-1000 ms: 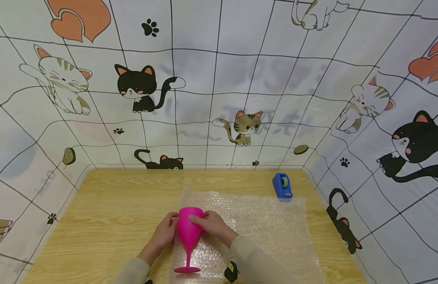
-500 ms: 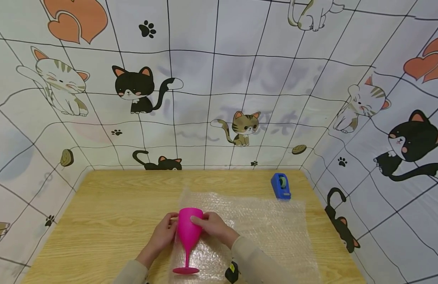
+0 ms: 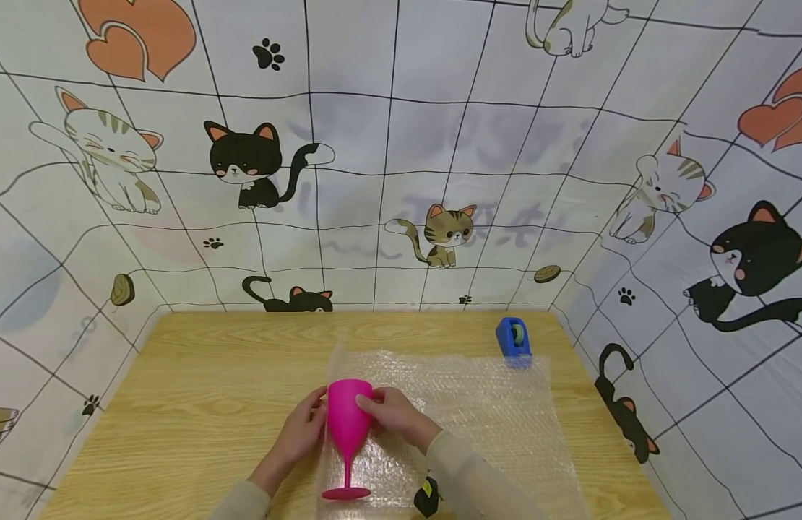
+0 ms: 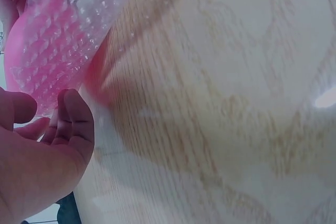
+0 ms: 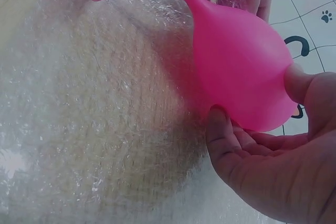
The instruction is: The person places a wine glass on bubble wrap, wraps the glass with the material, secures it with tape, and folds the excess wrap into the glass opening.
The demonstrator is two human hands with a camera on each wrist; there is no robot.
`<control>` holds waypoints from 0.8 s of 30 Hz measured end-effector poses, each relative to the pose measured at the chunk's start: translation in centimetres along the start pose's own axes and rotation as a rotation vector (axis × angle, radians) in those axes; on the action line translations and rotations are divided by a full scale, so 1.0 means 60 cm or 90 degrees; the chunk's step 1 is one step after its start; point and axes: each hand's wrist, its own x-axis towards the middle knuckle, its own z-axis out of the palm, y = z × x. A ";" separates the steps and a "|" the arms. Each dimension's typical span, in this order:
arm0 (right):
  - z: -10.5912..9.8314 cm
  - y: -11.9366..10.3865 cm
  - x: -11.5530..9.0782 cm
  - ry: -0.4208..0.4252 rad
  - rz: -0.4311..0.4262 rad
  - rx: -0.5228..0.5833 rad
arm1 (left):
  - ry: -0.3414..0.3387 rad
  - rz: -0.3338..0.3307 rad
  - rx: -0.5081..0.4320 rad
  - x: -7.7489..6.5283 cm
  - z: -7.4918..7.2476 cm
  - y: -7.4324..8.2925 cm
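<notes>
A bright pink plastic goblet [image 3: 349, 415] lies over the left edge of a clear bubble wrap sheet [image 3: 479, 419], its bowl pointing away from me and its foot towards me. My right hand [image 3: 401, 415] grips the bowl near the rim, thumb on top and fingers around the side, as the right wrist view shows. On the other side of the bowl, my left hand [image 3: 303, 430] pinches the raised edge of the bubble wrap. In the left wrist view this lifted bubble wrap [image 4: 63, 45] stands against the goblet's side. The left fingertips are partly hidden behind the wrap.
A blue tape dispenser [image 3: 514, 339] stands at the back right, touching or overlapped by the sheet's far edge. The wooden table [image 3: 225, 383] is bordered by white cat-print cloth walls [image 3: 355, 58]. A black wrist-worn object [image 3: 427, 497] shows by the right sleeve.
The goblet's foot has swung slightly to the right. The sheet's far right corner has shifted a little left. Both hands keep nearly the same places.
</notes>
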 end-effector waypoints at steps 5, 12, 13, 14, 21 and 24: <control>-0.001 -0.001 0.000 -0.007 -0.005 -0.002 | 0.003 -0.026 -0.010 0.002 -0.007 0.000; -0.003 -0.003 0.000 -0.007 -0.006 -0.010 | -0.029 -0.146 -0.181 0.014 -0.016 -0.001; -0.003 -0.002 0.001 -0.008 -0.010 -0.003 | -0.032 -0.160 -0.196 0.015 -0.017 -0.001; -0.003 -0.001 0.001 -0.009 -0.013 0.004 | -0.034 -0.170 -0.208 0.017 -0.018 -0.001; -0.003 0.001 0.001 -0.007 -0.040 0.023 | -0.028 -0.203 -0.243 0.021 -0.019 -0.001; -0.005 -0.001 0.000 0.001 -0.033 0.018 | -0.025 -0.206 -0.253 0.023 -0.018 -0.002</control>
